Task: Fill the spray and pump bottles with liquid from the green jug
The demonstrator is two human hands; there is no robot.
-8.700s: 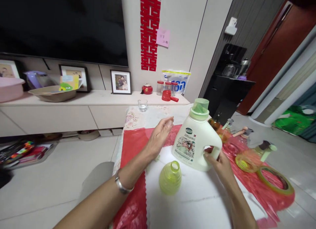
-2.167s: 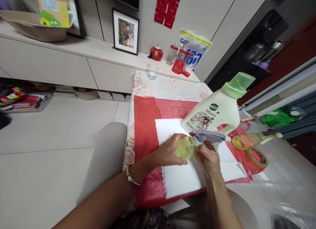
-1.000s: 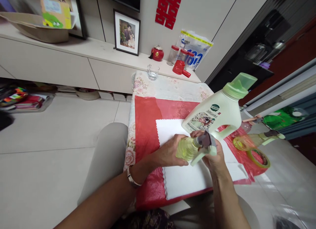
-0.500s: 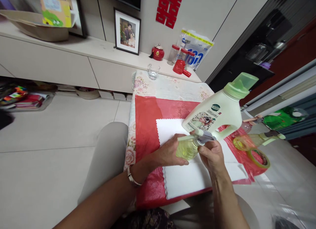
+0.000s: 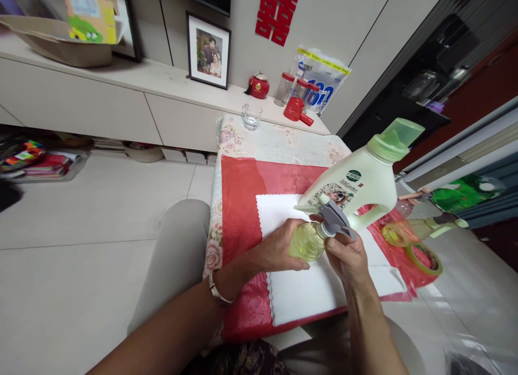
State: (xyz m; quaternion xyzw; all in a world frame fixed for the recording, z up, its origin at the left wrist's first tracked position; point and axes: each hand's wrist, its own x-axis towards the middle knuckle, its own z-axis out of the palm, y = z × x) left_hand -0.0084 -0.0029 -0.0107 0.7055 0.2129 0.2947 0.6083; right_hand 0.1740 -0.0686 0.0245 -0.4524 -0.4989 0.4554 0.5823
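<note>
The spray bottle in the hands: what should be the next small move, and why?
Probably a small test turn of the collar by the right hand: its thumb lies at the collar, by the gray spray head, while the left hand grips the bottle. Whether the collar is tight cannot be seen.

The floral-clothed table [image 5: 293, 144] before me bears one red sheet [image 5: 243, 202], overlaid by a white mat [image 5: 307, 295] supporting a cream jug [image 5: 366, 175]; one glass mug [image 5: 251, 118], far edge.

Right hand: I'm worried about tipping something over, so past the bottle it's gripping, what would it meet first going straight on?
Most likely the white jug, standing beyond the spray bottle in the right hand, though depth is hard to judge.
</note>
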